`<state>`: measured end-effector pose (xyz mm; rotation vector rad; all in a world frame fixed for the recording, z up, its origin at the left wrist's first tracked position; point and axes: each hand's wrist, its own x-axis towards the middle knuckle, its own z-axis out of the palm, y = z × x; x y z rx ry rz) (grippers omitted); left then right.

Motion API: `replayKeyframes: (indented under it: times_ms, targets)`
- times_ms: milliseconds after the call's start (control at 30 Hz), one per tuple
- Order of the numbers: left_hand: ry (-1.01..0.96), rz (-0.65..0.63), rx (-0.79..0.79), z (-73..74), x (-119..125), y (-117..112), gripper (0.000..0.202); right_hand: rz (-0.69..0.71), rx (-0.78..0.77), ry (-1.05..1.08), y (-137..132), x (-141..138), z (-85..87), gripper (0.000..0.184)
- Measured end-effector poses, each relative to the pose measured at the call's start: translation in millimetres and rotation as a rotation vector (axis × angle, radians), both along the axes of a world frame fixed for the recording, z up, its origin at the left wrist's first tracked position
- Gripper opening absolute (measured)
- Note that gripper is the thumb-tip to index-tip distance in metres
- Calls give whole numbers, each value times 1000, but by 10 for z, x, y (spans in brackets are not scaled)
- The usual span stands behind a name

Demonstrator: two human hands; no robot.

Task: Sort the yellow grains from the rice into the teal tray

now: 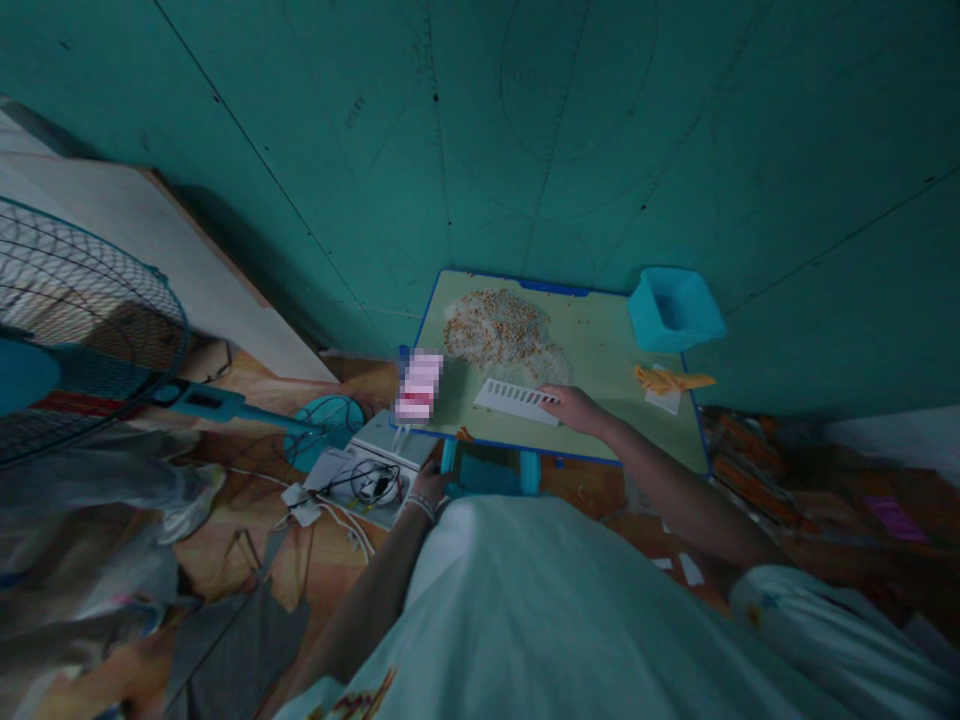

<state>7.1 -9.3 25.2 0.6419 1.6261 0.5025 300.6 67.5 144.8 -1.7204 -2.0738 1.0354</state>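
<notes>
My right hand (576, 410) is closed on the right end of a white slotted plastic piece (514, 405), which has a row of openings along its top side. It sits low over the small table (592, 350), in front of a spread of brown beans or kernels (499, 325) mixed with pale, fine grains. My left hand (430, 484) is at the left side of a blue plastic bin (487, 470) below the table's front edge. Its fingers curl at the bin's rim, though dim light blurs the exact hold.
A blue basket (675, 308) stands at the table's right back corner, near an orange crumpled thing (671, 380). A blurred-out pink item (420, 385) lies at the left edge. Further left are a fan (90, 330), tangled cables (375, 485) and another person's leg (112, 500). A green wall rises behind.
</notes>
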Motion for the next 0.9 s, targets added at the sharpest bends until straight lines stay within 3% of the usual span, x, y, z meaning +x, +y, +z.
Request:
replayKeyframes:
  times_ms: [500,900]
  targets:
    - [32,2,-5,146,23,39,24,80,29,-25,174,-253,-77,30]
    - [23,34,7,157,-1,12,20,193,57,-23,-53,-155,27,30]
